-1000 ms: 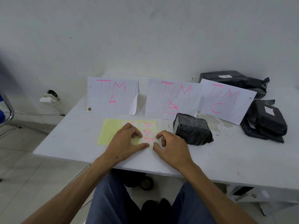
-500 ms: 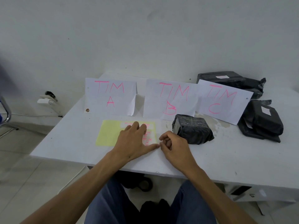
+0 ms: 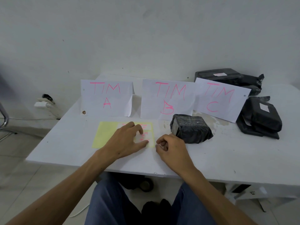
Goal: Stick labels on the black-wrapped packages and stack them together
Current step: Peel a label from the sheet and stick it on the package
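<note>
The left hand [image 3: 125, 142] presses spread fingers on the yellow label sheet [image 3: 103, 133] to pin it while the right hand [image 3: 172, 147], fingers curled, seems to pick at its 3 o'clock edge, the unlabelled black package [image 3: 190, 128] waiting at 2 o'clock

On the table [image 3: 227, 153] I see the label sheet [image 3: 105, 133] lying before the TIM A sign [image 3: 106, 98], my left hand [image 3: 125, 142] resting on it and my right hand [image 3: 172, 148] just right of it. The unlabelled package [image 3: 190, 128] sits before the TIM B sign [image 3: 168, 99]. Right of the TIM C sign [image 3: 219, 99] lies one labelled package [image 3: 261, 118], another package [image 3: 230, 78] behind the sign.
</note>
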